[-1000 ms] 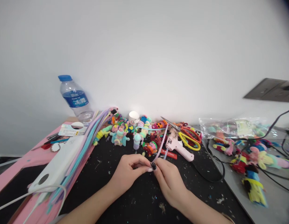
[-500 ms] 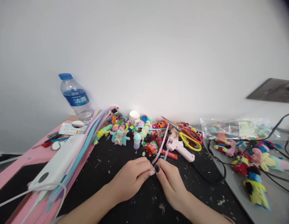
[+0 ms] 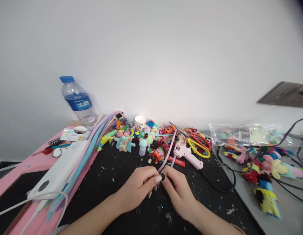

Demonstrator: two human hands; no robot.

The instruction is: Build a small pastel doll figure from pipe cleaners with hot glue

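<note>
A lilac pipe cleaner point(image 3: 168, 152) runs down from the scissors into the pinched fingers of both hands. My left hand point(image 3: 141, 183) is closed, thumb against forefinger, and covers the pipe cleaner's lower end. Meeting it at the fingertips, my right hand point(image 3: 177, 186) is closed too, its dark-nailed thumb pressed on the same spot. Just beyond the hands lies a pale pink glue gun point(image 3: 188, 155) with a glue stick in its back. Scissors with yellow and orange handles point(image 3: 196, 147) rest open across the gun's nozzle end.
Small fuzzy dolls point(image 3: 125, 142) crowd the back of the black mat point(image 3: 102, 182), around a paper cup point(image 3: 140, 123). At left are a water bottle point(image 3: 79, 101), a white power strip point(image 3: 58, 169) and a pipe-cleaner bundle point(image 3: 85, 156). A plastic bag point(image 3: 239, 134) and cables lie right.
My left thumb has shifted up and right onto the pinch point, against the right thumb. The fingers have closed more tightly together, hiding the pipe cleaner's end. The view has shifted slightly.
</note>
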